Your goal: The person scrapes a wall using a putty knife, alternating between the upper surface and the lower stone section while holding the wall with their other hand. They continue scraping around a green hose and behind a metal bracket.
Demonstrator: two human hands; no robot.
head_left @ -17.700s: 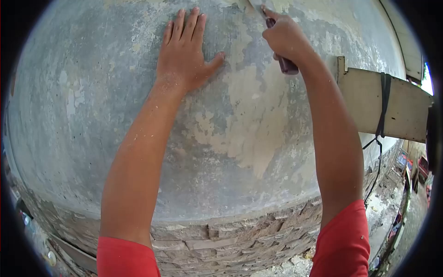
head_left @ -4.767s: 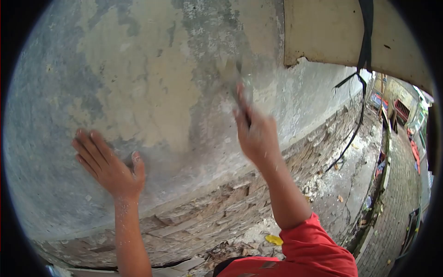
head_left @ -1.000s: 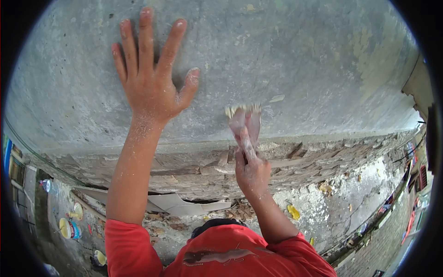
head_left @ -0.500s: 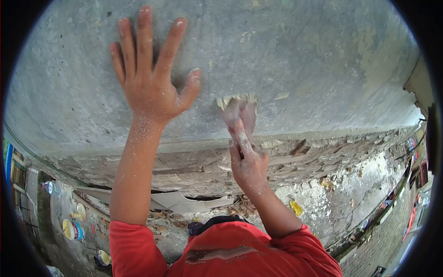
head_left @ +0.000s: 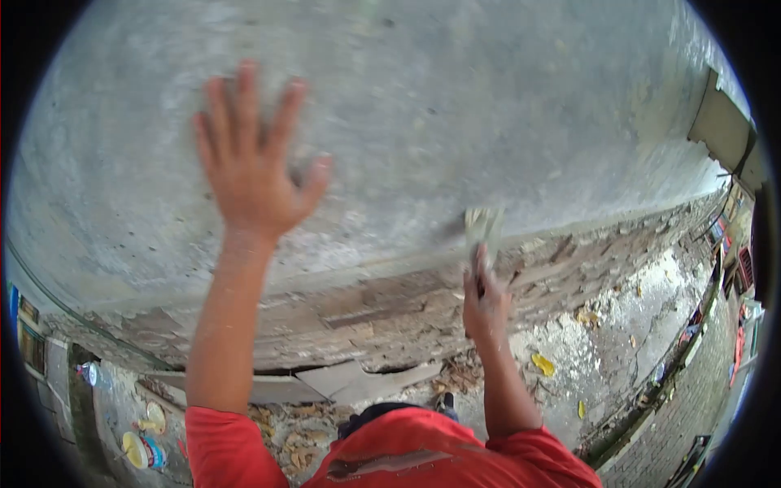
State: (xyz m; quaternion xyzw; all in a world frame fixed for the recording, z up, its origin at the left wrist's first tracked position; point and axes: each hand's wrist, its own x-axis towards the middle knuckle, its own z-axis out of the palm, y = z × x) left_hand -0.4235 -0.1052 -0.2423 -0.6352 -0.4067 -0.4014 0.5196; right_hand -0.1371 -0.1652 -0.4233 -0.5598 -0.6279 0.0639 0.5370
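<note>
My left hand [head_left: 259, 175] rests on the grey plastered wall [head_left: 390, 122], its fingers spread and its outline slightly blurred. Lower down and to the right, my right hand [head_left: 488, 307] is wrapped round the handle of a putty knife [head_left: 484, 228]. The forefinger lies along the tool towards the blade. Pale material shows at the blade's edge, which is at the lower part of the wall, just above the rough ledge [head_left: 390, 317]. Most of the handle is hidden in my fist.
Broken flat boards [head_left: 350, 381] lie at the wall's foot among dry leaves. A paint tub [head_left: 145, 450] stands on the ground at lower left. A dark hose or cable [head_left: 73, 311] runs along the left side. A yellow leaf [head_left: 543, 363] lies right of my forearm.
My right hand has moved the putty knife right and down across the view. My left hand sits lower in the picture, still spread. The view itself has shifted.
</note>
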